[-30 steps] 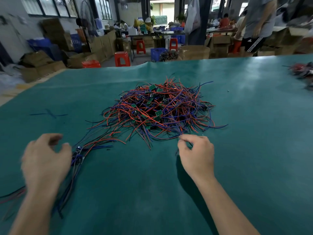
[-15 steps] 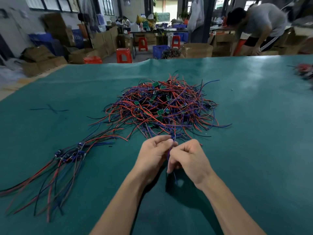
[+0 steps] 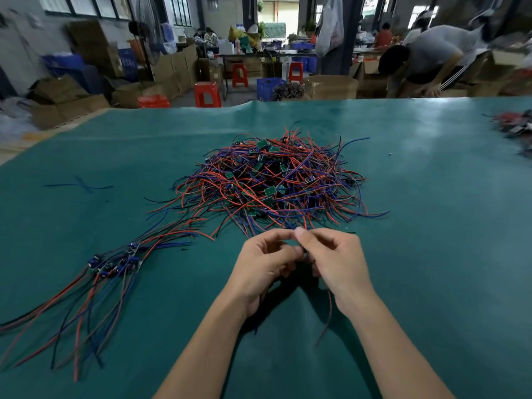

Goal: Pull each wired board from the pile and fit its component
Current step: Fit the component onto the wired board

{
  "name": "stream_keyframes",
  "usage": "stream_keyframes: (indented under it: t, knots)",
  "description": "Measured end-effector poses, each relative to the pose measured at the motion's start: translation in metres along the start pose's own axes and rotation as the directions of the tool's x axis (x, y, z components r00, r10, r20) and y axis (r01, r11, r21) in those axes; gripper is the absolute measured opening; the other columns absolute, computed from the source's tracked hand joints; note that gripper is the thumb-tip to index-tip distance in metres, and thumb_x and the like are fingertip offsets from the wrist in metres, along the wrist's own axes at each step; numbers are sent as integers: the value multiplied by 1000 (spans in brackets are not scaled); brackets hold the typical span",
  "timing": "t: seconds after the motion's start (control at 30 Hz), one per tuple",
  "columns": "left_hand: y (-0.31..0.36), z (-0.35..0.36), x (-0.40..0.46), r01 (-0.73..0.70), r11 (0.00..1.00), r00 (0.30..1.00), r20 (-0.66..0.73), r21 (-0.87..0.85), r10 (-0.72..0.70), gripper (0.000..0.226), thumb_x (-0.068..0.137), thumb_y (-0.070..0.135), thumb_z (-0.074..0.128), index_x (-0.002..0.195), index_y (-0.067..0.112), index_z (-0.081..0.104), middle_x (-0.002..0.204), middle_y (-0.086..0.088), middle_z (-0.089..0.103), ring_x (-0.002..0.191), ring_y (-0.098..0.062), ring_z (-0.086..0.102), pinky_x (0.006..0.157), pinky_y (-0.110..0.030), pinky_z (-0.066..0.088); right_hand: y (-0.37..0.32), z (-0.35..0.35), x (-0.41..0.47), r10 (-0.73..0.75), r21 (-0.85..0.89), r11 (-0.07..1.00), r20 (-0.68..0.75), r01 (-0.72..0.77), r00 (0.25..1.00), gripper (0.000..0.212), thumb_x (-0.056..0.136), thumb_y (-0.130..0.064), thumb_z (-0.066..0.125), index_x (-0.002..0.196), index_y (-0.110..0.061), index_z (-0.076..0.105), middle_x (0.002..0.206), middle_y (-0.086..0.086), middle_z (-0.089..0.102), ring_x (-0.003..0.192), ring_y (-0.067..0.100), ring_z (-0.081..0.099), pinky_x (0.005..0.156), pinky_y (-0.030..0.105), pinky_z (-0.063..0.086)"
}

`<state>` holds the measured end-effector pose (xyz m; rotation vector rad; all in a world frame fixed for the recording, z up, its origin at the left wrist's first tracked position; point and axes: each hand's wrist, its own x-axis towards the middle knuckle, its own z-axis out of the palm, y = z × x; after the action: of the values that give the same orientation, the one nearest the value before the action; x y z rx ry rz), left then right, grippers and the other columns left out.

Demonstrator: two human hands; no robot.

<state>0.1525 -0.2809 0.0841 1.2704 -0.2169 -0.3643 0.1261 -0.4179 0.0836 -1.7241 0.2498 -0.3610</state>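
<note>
A tangled pile of red and blue wired boards (image 3: pixel 276 180) with small green boards lies mid-table on the green mat (image 3: pixel 431 226). Just in front of it, my left hand (image 3: pixel 263 263) and my right hand (image 3: pixel 336 260) meet, fingers curled. Between their fingertips they pinch a small wired board (image 3: pixel 304 252), mostly hidden by the fingers. Its red wire (image 3: pixel 328 318) trails down under my right wrist. At the left lies a row of boards with blue components (image 3: pixel 118 262), wires stretched toward me.
Loose blue wires (image 3: pixel 80 185) lie at the far left of the mat. Another heap of parts (image 3: pixel 515 128) sits at the right edge. Beyond the table stand red stools, cardboard boxes, blue crates and a person bending over.
My left hand came over from the finished row at the left to meet my right hand. Both hands drew slightly back from the pile with a wired board between them.
</note>
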Motion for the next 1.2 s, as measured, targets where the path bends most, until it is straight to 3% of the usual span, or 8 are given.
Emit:
stream_keyframes:
  t: [0.13,0.23,0.33,0.43,0.57,0.8,1.0,1.2]
  knots:
    - [2,1,1,-19,1000,1000,-25,-24,18,18,83,5,76,100,10,71,83,-19,59,64,-17,51,59,-26,41,-8,-2,-1,93,304,946,80,-113,992,9,88,-17,76,82,-16,82,72,8,73,59,17,63,52,24,52]
    - [3,0,4,51,992,997,-58,-113,-58,6,94,14,64,98,10,61,77,-5,67,64,-13,62,59,-21,54,-17,-8,-1,157,576,792,131,-204,979,12,84,-18,72,77,-11,79,91,16,77,75,21,73,64,26,59]
    - [3,0,3,113,980,993,52,-163,-106,17,89,24,66,95,9,60,83,-10,70,74,-22,71,68,-26,60,-22,-7,-3,122,675,693,235,-252,964,9,79,-18,69,83,-11,74,105,18,75,92,25,75,70,30,61]
    - [3,1,-2,135,981,975,193,-139,-107,21,89,27,65,98,8,68,90,-16,72,77,-24,73,74,-31,61,-22,-2,-5,135,618,725,304,-303,943,12,81,-19,67,89,-12,70,110,18,75,71,19,73,55,27,57]
    - [3,-3,-3,104,990,979,185,-100,-84,8,85,17,68,79,14,73,75,-7,69,61,-13,66,62,-21,56,-19,-5,-3,107,576,772,299,-269,948,10,79,-19,70,83,-14,78,106,12,76,53,16,55,44,27,47]
    - [4,-4,0,61,997,993,103,-52,-56,21,96,1,59,78,11,65,62,-3,61,50,-10,55,53,-16,49,-13,-9,-1,-71,473,881,160,-13,985,22,70,-19,79,91,-14,83,85,6,76,73,15,65,72,25,54]
    - [-3,-1,2,-94,994,996,13,56,94,18,92,3,67,77,12,66,62,0,62,53,-9,53,56,-18,47,-4,-9,5,-95,314,944,-23,97,995,15,84,-16,80,87,-31,83,89,-4,79,78,2,70,62,16,51]
    - [-4,-4,2,-172,961,985,22,218,172,20,90,12,73,71,8,69,58,2,59,51,-10,45,53,-18,38,-2,-9,7,-31,286,957,-26,37,999,5,86,-17,80,84,-20,82,76,2,76,67,9,66,57,18,49]
